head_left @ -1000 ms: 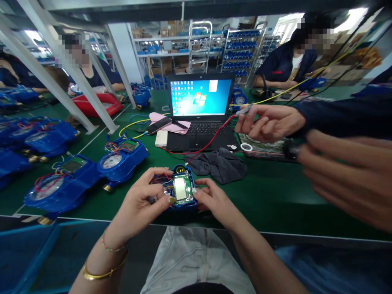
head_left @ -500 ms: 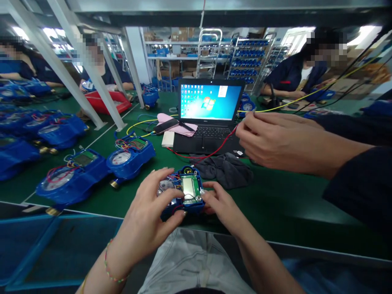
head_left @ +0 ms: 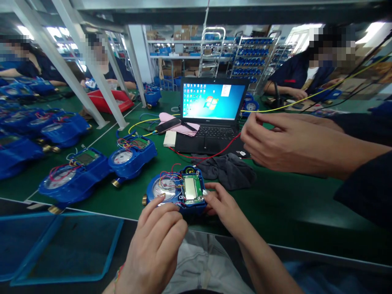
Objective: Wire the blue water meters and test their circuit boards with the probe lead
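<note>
A blue water meter with a round dial, loose coloured wires, a brass end and an exposed circuit board with a small display lies on the green table before me. My right hand grips its right end, thumb on the rim beside the board and fingers around the side. Over the near side of the dial is my left hand, its index fingertip at the dial's front rim. Its other fingers are loosely bent and apart from one another at the knuckles; the thumb is hidden.
A co-worker's hands reach in from the right, by a red wire. Behind stand a laptop, a dark cloth and a white box. More water meters sit left, near slanted metal posts.
My left hand has drawn back toward me from the wires and display, uncovering the dial. My right hand keeps its grip. The co-worker's hands stay near the red wire.
</note>
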Motion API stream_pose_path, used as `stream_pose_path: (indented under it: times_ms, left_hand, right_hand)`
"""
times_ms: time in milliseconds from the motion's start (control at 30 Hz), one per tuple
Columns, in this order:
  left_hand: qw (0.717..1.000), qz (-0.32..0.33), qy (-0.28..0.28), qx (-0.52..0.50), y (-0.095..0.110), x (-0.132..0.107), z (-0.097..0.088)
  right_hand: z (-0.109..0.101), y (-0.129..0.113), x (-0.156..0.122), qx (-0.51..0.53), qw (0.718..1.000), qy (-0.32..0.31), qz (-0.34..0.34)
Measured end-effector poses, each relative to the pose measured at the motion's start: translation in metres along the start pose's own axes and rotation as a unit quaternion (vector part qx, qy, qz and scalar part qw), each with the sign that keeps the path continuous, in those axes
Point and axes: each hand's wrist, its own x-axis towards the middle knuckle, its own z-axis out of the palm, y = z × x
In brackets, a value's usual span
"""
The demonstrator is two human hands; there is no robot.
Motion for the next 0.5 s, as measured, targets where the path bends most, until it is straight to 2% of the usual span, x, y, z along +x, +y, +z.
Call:
stream_pose_path:
  times_ms: [167, 333, 433, 500]
  left_hand:
    - [0.997, 0.01, -0.01, 0.076, -0.001, -0.015, -0.006]
    - [0.994, -0.02, -0.002, 0.105, 0.0, -0.017, -0.008]
    - [0.992, -0.026, -0.002, 0.125, -0.004, -0.02, -0.006]
    - [0.99, -0.009, 0.005, 0.143, -0.011, -0.025, -0.004]
  right_hand:
    - [-0.001, 0.003, -0.001, -0.008, 1.0, -0.008, -0.006]
    - [-0.002, 0.01, -0.002, -0.059, 0.997, 0.009, -0.046]
    - [-0.003, 0.011, -0.007, -0.112, 0.986, 0.063, -0.107]
    - [-0.001, 0.009, -0.014, -0.151, 0.958, 0.133, -0.204]
